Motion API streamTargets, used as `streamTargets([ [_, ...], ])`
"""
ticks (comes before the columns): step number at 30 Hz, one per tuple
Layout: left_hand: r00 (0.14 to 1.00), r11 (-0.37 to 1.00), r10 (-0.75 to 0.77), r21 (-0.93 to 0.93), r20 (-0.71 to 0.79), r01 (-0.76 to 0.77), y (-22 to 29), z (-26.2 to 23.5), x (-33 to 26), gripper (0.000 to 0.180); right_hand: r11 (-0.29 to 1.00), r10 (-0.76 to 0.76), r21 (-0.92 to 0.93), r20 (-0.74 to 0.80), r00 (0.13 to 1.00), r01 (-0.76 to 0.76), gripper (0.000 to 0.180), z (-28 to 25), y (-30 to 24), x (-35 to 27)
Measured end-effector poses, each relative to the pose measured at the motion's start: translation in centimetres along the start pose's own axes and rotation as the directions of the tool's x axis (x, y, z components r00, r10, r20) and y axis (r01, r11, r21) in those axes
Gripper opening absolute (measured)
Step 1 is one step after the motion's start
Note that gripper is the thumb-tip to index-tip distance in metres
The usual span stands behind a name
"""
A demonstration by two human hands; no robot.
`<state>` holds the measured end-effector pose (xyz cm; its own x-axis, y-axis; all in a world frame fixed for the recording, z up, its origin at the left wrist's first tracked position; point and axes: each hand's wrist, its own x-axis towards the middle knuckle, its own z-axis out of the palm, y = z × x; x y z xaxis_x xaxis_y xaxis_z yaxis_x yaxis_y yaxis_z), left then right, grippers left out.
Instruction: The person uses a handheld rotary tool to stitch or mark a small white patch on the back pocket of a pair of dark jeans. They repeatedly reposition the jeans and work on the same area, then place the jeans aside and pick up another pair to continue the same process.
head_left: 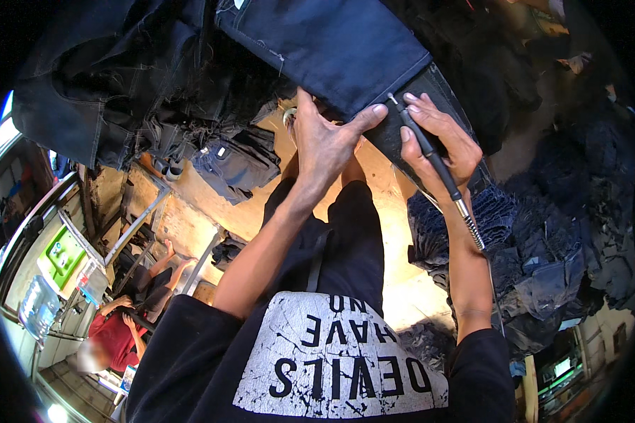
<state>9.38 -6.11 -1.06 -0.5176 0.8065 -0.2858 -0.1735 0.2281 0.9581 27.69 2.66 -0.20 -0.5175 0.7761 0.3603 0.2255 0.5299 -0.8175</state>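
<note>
Dark blue denim trousers [331, 49] lie with one leg stretched toward me, its stitched hem at the near end. My left hand [324, 137] grips the near edge of this leg, thumb laid along the hem and index finger at the cloth's left side; its other fingers are hidden. In my right hand [444, 137] is a slim black rotary grinder handpiece [423, 137], held like a pen. Its thin metal tip points at the hem's corner, close to my left thumb. A coiled spring and thin cable run back from the handpiece along my right forearm.
Dark garments are heaped at the left [120, 84], and more cloth is piled at the right [536, 247]. A folded garment [236, 162] lies below on the light floor [416, 296]. At the lower left a person in a red top [116, 335] sits near a green tray [62, 257].
</note>
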Motion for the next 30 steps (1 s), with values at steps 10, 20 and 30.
streamTargets([
  [10,0.976,0.964,-0.194,-0.167,0.099,0.208,-2.2,-4.0,0.1,0.039,0.996,-0.091,-0.007,0.165,0.982,0.093,0.028,1.2,-0.9,-0.4],
  [20,0.979,0.974,-0.179,-0.126,0.092,0.190,-3.5,-4.6,0.1,0.039,0.995,-0.093,-0.019,0.219,0.971,0.100,0.031,2.0,-0.9,-0.2],
  [30,0.979,0.969,-0.178,-0.156,0.095,0.191,-3.7,-4.3,-0.1,0.036,0.996,-0.082,-0.029,0.196,0.977,0.089,0.029,1.9,-0.8,-0.1],
])
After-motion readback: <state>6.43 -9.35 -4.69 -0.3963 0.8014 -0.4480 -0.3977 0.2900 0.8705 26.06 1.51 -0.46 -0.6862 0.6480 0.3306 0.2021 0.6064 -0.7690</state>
